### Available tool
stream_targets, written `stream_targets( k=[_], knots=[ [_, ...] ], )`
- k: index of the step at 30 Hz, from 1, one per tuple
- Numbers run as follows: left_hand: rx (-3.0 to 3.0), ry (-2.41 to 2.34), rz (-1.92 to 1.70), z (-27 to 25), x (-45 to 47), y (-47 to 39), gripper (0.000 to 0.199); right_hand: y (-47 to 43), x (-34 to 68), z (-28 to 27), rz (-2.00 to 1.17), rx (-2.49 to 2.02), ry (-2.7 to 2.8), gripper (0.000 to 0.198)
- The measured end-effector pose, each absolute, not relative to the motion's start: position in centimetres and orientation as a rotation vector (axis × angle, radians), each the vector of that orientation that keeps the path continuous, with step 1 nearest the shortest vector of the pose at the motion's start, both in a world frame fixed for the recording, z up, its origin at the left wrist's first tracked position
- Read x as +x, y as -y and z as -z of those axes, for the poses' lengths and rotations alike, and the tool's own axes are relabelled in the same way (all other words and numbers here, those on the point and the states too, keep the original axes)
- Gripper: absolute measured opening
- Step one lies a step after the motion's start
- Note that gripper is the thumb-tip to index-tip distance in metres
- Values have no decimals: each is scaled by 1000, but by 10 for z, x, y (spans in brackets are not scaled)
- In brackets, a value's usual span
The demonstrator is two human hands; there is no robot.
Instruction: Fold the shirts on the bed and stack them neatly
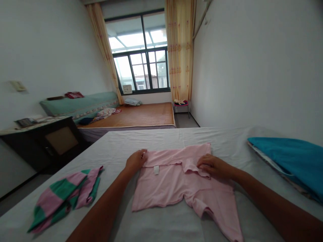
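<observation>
A pink T-shirt [161, 188] lies sideways on a white sheet [174, 225], its far side folded over toward me. A small white label [156, 170] shows just below the fold. At the left end of the folded strip, my left hand [135, 160] is closed on the cloth edge, thumb and fingers together. My right hand [213, 165] has its fingers curled on the folded-over sleeve, pinching the fabric; the fingertips are partly hidden. The other sleeve spreads toward me at the lower right, below my right forearm.
A crumpled pink-and-green garment [60, 195] lies left of my left forearm. On the right is a blue cloth item [290, 154]. Beyond the sheet stand a bed with a brown mat [151, 114], a dark cabinet [60, 141] and a small stool [181, 104].
</observation>
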State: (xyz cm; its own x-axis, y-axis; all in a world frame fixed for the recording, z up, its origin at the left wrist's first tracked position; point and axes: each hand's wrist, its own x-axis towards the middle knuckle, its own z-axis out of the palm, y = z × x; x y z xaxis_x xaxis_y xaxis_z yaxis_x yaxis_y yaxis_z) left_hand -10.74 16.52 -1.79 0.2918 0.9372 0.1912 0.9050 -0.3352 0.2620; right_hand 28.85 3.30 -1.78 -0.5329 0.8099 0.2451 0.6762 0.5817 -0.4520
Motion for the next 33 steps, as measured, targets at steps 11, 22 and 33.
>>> stream_targets(
  k=[11, 22, 33],
  knots=[
    [2735, -1606, -738, 13, -82, -163, 39, -50, 286, 17, -205, -1382, 2263, 42],
    [2790, -1459, -86, 37, -73, -139, 59, -64, 341, 57, 102, -1983, 2238, 54],
    [2738, -815, 359, -52, -60, -68, 22, 32, 247, -57, -717, -1552, 2803, 52]
  ],
)
